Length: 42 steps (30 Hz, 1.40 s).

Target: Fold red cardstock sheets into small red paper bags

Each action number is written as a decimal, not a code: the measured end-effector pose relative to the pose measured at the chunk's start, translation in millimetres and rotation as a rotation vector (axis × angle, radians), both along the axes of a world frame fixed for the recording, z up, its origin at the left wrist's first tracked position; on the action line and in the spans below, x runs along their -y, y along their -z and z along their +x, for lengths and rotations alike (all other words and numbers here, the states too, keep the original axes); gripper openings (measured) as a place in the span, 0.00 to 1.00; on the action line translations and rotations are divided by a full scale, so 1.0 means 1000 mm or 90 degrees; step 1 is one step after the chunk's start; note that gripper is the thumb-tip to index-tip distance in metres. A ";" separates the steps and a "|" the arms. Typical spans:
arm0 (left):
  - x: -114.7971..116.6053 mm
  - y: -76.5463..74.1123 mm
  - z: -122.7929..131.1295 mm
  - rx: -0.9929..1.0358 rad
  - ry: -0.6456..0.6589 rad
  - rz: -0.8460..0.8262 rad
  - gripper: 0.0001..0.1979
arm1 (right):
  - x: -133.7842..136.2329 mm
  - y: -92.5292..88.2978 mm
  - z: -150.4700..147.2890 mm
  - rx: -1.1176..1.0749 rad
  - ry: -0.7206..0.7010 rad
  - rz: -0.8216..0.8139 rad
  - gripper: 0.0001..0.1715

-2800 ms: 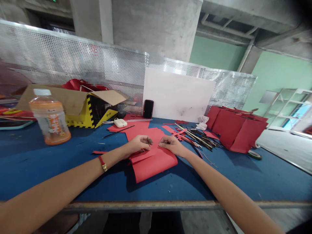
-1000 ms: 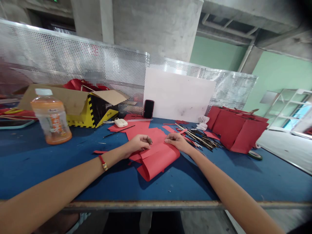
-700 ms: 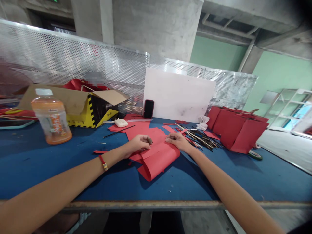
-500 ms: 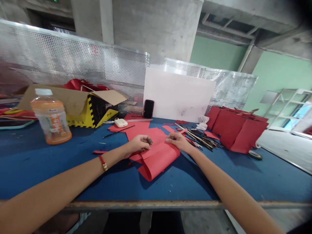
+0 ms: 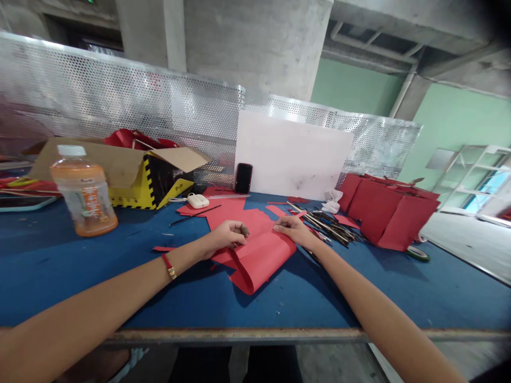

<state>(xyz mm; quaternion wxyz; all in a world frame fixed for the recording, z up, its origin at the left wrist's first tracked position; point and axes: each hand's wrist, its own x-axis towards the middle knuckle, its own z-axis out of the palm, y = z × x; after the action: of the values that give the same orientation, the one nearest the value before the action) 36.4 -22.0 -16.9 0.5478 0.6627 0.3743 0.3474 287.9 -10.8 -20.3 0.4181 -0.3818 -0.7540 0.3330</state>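
Observation:
A sheet of red paper (image 5: 267,261) is curled over into a loose tube at the middle of the blue table, its open end toward the lower left. My left hand (image 5: 229,235) grips the paper's left edge, fingers bent in. At the upper right edge, my right hand (image 5: 291,229) pinches the same sheet between thumb and fingers. Other flat red paper (image 5: 227,209) lies behind and under it. Part of the left fingers is hidden by the paper.
To the left stand an orange drink bottle (image 5: 84,194) and an open carton (image 5: 131,178). Thin sticks (image 5: 331,226), red paper bags (image 5: 383,210) and a tape roll (image 5: 418,254) are to the right. A phone (image 5: 243,178) leans on a white board (image 5: 291,154); an earphone case (image 5: 197,200) lies nearby.
The curled part of the paper has shifted slightly right, and its near-left flap shows less. My right hand has moved a little to the right; my left hand is nearly still.

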 end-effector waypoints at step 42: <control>0.007 -0.007 -0.002 0.006 0.018 -0.044 0.08 | 0.002 -0.006 0.016 0.001 0.049 -0.019 0.19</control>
<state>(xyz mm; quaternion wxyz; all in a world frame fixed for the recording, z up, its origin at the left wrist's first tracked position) 34.8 -29.5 -9.6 0.5770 0.6469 0.3741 0.3297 304.1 -12.9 -13.8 0.4242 -0.4170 -0.7339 0.3279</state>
